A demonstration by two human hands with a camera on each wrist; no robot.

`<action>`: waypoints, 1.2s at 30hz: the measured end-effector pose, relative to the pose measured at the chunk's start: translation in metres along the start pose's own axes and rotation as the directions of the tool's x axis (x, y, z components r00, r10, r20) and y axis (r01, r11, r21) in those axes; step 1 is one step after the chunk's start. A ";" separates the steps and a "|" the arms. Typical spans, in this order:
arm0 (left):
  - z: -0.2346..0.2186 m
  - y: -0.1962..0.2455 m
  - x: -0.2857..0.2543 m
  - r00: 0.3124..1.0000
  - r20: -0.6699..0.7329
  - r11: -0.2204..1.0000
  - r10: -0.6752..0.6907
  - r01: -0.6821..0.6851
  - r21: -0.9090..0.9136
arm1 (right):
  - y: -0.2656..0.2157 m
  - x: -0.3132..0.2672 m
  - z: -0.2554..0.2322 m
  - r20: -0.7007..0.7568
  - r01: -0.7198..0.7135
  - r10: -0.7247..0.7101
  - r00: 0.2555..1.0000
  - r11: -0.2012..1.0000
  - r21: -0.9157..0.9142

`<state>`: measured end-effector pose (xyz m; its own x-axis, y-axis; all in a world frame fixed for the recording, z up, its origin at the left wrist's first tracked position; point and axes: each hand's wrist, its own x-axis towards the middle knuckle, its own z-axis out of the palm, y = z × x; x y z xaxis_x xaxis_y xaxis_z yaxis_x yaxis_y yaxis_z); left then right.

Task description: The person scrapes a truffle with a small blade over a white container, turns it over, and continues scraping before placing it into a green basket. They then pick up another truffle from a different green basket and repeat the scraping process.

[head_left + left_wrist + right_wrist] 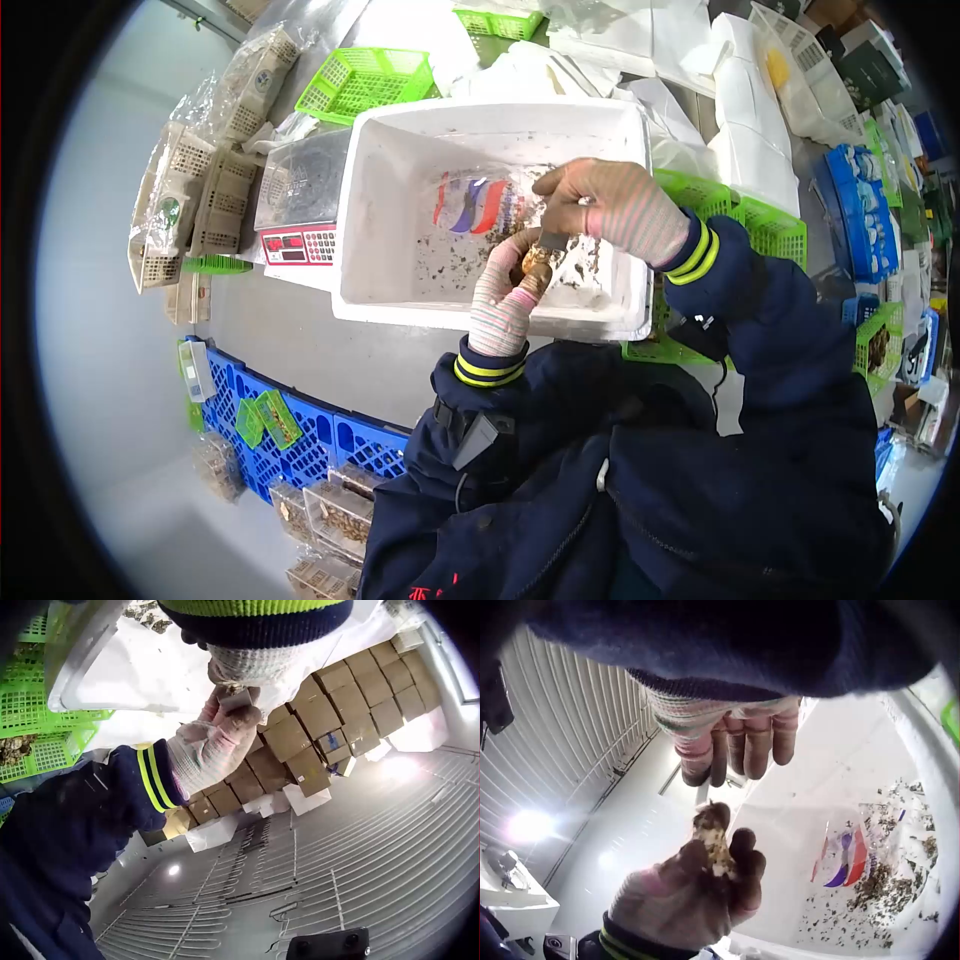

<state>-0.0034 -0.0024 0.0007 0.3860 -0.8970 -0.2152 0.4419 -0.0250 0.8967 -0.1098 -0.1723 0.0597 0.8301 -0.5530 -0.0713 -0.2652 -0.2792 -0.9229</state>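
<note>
My left hand (500,300), in a striped glove with dirty fingertips, grips a stubby, dirt-specked mushroom (714,844), pale with brown patches. Its upper end sticks out past the fingers. My right hand (625,205), gloved alike, pinches a small flat grey blade (235,701) between thumb and fingers. In the right wrist view the blade's thin edge (702,793) points at the mushroom's top, close above it. Both hands are over a white foam box (400,311), whose floor carries dark crumbs (885,889) and a red and blue print (480,205).
A scale (298,246) with a red panel stands left of the box. Green baskets (365,85) lie behind it and at the right (775,230). Beige baskets (222,205) in plastic wrap stand at the far left. Blue crates (290,430) are below the table's left edge.
</note>
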 end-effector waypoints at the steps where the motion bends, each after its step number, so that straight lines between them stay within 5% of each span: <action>1: 0.000 0.001 0.004 1.000 0.019 1.000 0.019 -0.019 0.001 | 0.000 0.004 -0.002 0.026 -0.034 0.034 0.999 0.999 -0.015; 2: 0.002 0.001 0.005 1.000 0.020 0.999 -0.004 0.005 -0.050 | -0.004 0.004 -0.006 0.036 -0.031 0.032 0.999 0.999 -0.021; 3: 0.000 0.002 0.004 0.998 0.048 0.997 -0.031 0.034 -0.065 | -0.008 0.003 -0.005 0.027 -0.176 0.175 0.984 0.984 0.033; 8: 0.005 0.000 0.003 0.991 -0.058 0.986 0.123 -0.115 0.122 | 0.002 0.000 -0.001 0.030 0.150 -0.148 0.989 0.985 -0.085; 12: 0.013 0.006 0.001 0.969 -0.092 0.917 0.229 -0.183 0.354 | -0.002 -0.004 0.001 -0.050 0.043 -0.045 0.998 0.998 -0.044; 14: 0.011 0.006 0.002 0.965 -0.070 0.881 0.251 -0.198 0.429 | 0.000 -0.005 0.003 0.017 0.211 -0.211 0.977 0.976 -0.058; 16: 0.012 0.006 0.001 0.961 -0.046 0.839 0.272 -0.214 0.499 | 0.003 -0.004 0.002 -0.003 0.145 -0.146 0.989 0.984 -0.103; 23: 0.015 0.008 -0.002 0.962 -0.045 0.885 0.269 -0.229 0.405 | 0.002 -0.004 0.000 -0.068 0.046 -0.057 0.996 0.986 -0.161; 25: 0.013 0.010 -0.002 0.971 -0.052 0.896 0.235 -0.195 0.399 | -0.003 -0.010 -0.002 -0.057 0.031 -0.025 0.998 0.994 0.103; 27: 0.010 0.009 -0.003 0.997 -0.041 0.993 0.070 -0.065 0.103 | 0.003 -0.012 0.001 -0.061 0.141 -0.137 0.989 0.987 0.072; 29: 0.005 0.006 0.000 0.997 0.029 0.997 0.068 -0.069 0.024 | 0.008 -0.006 -0.003 -0.006 0.091 -0.091 0.996 0.993 -0.077; 31: 0.004 0.004 -0.003 0.997 0.073 0.983 -0.025 0.037 -0.178 | 0.000 -0.010 -0.006 -0.054 0.005 -0.004 0.999 1.000 0.021; 33: 0.004 0.006 -0.004 0.995 0.090 0.976 -0.041 0.060 -0.209 | -0.001 -0.013 -0.008 -0.016 -0.025 0.027 1.000 0.992 0.122; 34: 0.005 0.006 -0.004 0.995 0.085 0.974 -0.046 0.064 -0.218 | -0.001 -0.015 -0.006 -0.025 0.106 -0.105 0.994 0.992 0.065; 36: 0.005 0.002 -0.004 0.993 0.116 0.970 -0.019 0.046 -0.239 | 0.002 -0.013 -0.005 -0.022 0.088 -0.088 0.996 0.996 0.006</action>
<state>-0.0081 -0.0008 0.0049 0.2809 -0.9416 -0.1858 0.6402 0.0396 0.7672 -0.1235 -0.1697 0.0606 0.8393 -0.5433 0.0182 -0.1884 -0.3222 -0.9277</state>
